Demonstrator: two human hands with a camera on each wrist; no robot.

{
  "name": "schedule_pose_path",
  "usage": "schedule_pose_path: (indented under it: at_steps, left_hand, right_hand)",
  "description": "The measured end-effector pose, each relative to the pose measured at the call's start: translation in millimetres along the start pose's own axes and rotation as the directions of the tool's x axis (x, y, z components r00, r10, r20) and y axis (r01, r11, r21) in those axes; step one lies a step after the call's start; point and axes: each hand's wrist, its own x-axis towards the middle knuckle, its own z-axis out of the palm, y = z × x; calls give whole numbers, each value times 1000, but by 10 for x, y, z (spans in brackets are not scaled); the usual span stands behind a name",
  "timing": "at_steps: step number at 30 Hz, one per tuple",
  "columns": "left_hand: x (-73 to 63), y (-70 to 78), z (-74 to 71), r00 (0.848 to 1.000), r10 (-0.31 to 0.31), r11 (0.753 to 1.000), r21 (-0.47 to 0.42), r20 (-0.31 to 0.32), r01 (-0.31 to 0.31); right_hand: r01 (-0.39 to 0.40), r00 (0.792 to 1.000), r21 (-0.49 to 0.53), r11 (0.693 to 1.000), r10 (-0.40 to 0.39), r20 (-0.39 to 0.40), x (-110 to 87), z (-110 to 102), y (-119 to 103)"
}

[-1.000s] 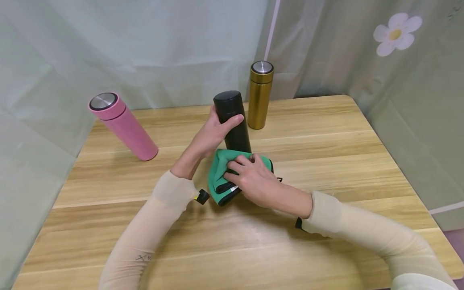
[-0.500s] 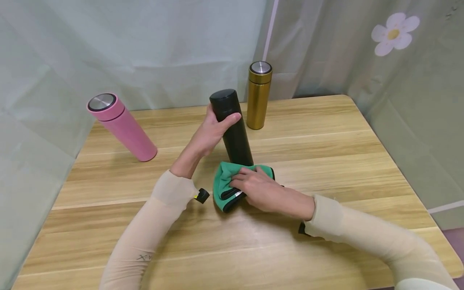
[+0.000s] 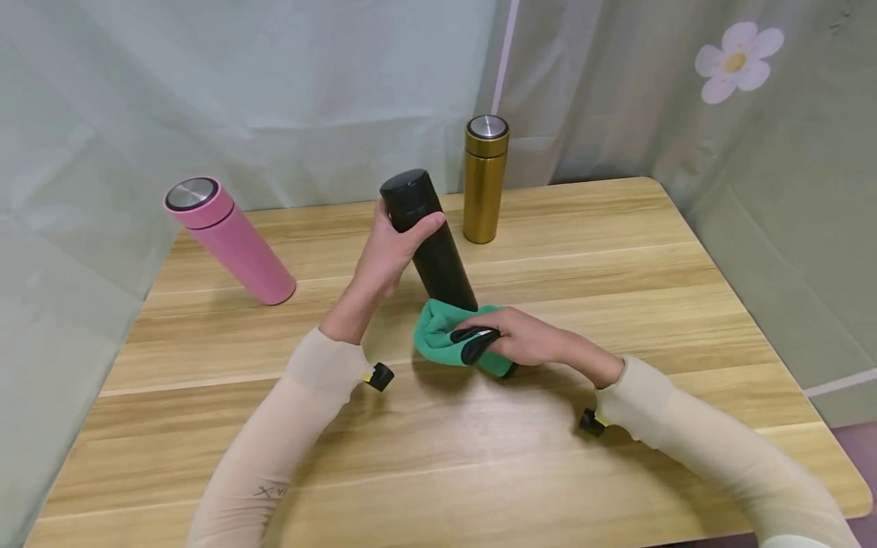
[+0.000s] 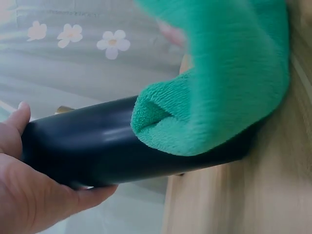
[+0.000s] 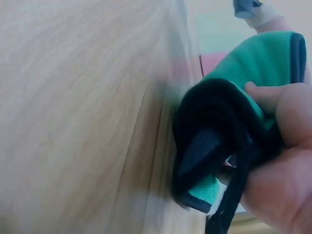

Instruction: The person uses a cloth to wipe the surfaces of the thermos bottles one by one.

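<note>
My left hand (image 3: 385,247) grips the upper part of a black thermos bottle (image 3: 444,266), thumb across its near side. The bottle leans, its lid toward the upper left and its base low over the table. A folded green cloth with black edging (image 3: 433,332) is held in my right hand (image 3: 530,339), close to the bottle's base. From the left wrist, the cloth (image 4: 234,83) overlaps the lower part of the bottle (image 4: 92,141). In the right wrist view, my thumb and fingers pinch the bunched cloth (image 5: 263,58), whose black edging loops toward the camera.
A pink thermos bottle (image 3: 240,247) with a steel lid stands on the left of the wooden table (image 3: 617,266). Behind the black bottle, a gold thermos bottle (image 3: 485,190) stands near the back edge. A pale curtain (image 3: 308,91) hangs behind the table.
The black bottle has tilted further, its top moving left. My right hand has slid the cloth down toward the base and turned, so that the cloth is gripped from its side.
</note>
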Motion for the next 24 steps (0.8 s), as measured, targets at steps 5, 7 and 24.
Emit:
schedule_pose_path:
  at_steps: [5, 7, 24]
  left_hand:
    - [-44, -2, 31, 998, 23, 1000, 12, -58, -22]
    - [-53, -6, 47, 997, 26, 1000, 20, -77, -24]
    - [-387, 96, 323, 952, 178, 956, -188, -248, -227]
  right_hand:
    - [-131, 982, 166, 977, 151, -112, -66, -44, -60]
    - [-152, 964, 241, 959, 197, -178, -84, -69, -119]
    - [214, 848, 175, 961, -94, -521, 3, -62, -716]
